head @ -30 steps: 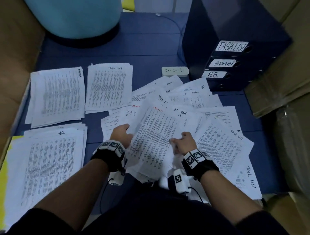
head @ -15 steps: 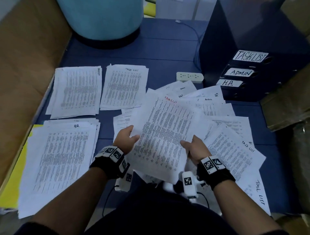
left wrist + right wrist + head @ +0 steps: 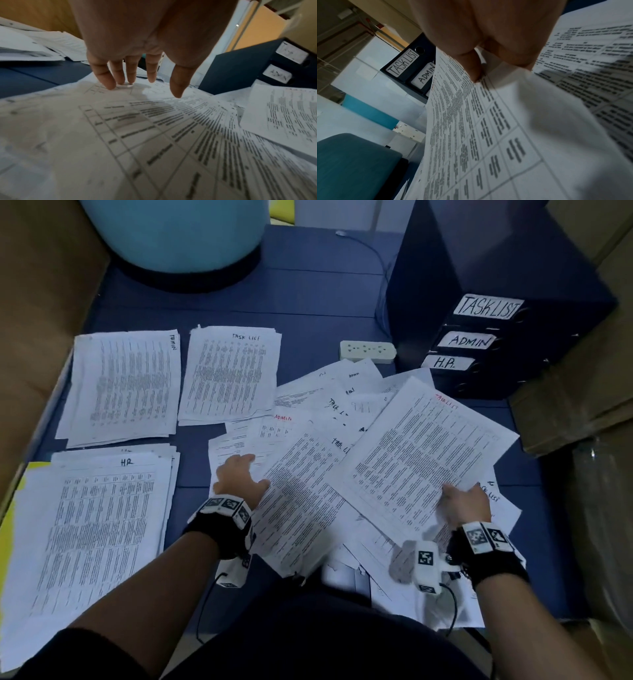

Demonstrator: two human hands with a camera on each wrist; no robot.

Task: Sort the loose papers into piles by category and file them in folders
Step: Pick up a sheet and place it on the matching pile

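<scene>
One sheet [image 3: 424, 460], headed TASKLIST in red, had passed from both hands to the right hand [image 3: 464, 503] alone, pinched at its corner above the loose papers [image 3: 308, 412]; left hand [image 3: 239, 474], released, fingers spread, pressed them. Category read; Task List pile [image 3: 229, 378] awaited.

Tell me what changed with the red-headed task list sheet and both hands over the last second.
The left hand let go of the task list sheet and now rests open on the loose papers. The right hand alone pinches the sheet and has carried it rightward, toward the binders. The three sorted piles are unchanged.
</scene>
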